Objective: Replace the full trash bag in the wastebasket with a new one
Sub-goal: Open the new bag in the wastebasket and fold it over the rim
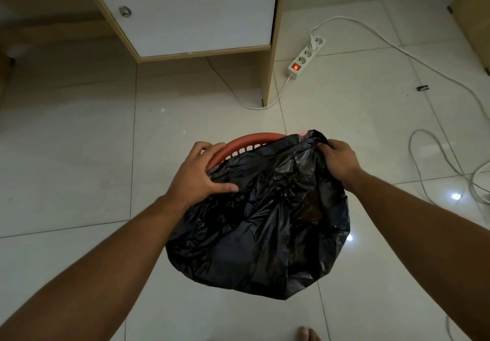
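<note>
A crumpled black trash bag (259, 221) is draped over a red wastebasket (246, 140), covering most of it; only the far rim and a row of slots show. My left hand (197, 172) grips the bag's edge at the basket's left rim, thumb lying on the plastic. At the far right rim, my right hand (338, 159) pinches the bag's edge where it is pulled over the rim. The inside of the basket is hidden by the bag.
A white-doored wooden cabinet (185, 9) stands behind the basket. A white power strip (305, 58) with a lit red switch lies on the tiled floor, its cables (437, 155) running across the right side. A small dark object (423, 88) lies far right. My toes (307, 334) show below.
</note>
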Available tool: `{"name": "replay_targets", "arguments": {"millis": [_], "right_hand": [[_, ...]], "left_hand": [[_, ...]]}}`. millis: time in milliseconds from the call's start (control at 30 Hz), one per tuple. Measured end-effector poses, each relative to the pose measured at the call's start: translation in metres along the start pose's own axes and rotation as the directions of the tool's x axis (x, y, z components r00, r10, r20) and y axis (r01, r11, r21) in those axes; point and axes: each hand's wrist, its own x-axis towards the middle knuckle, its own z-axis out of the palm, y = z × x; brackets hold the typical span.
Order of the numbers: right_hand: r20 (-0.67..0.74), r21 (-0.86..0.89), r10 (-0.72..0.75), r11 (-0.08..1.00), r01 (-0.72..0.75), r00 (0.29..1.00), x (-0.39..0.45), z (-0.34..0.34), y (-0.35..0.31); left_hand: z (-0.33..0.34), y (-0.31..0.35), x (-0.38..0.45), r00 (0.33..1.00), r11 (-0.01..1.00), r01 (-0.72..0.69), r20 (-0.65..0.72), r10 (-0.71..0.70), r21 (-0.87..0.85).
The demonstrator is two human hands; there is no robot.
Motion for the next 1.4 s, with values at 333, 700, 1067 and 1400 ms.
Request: {"name": "replay_targets", "arguments": {"millis": [333, 700, 1067, 1400], "right_hand": [[-0.017, 0.136, 0.026, 0.990, -0.024, 1.000, -0.007, 0.002, -0.005], [-0.027, -0.005, -0.102, 0.995, 0.102, 0.994, -0.001, 0.001, -0.018], [0.005, -0.137, -0.012, 0.990, 0.013, 1.000, 0.019, 0.023, -0.038], [-0.056, 0.023, 0.095, 0.995, -0.093, 0.994, -0.021, 0.005, -0.015]], "left_hand": [[0.000, -0.003, 0.010, 0.914, 0.980, 0.178, -0.355, -0.197, -0.084], [-0.009, -0.009, 0.010, 0.834, 0.806, 0.443, -0.148, -0.531, -0.393], [0.005, -0.005, 0.034, 0.686, 0.560, 0.658, 0.093, -0.722, -0.503], [-0.004, -0.021, -0.030, 0.620, 0.282, 0.639, 0.263, -0.740, -0.715]]}}
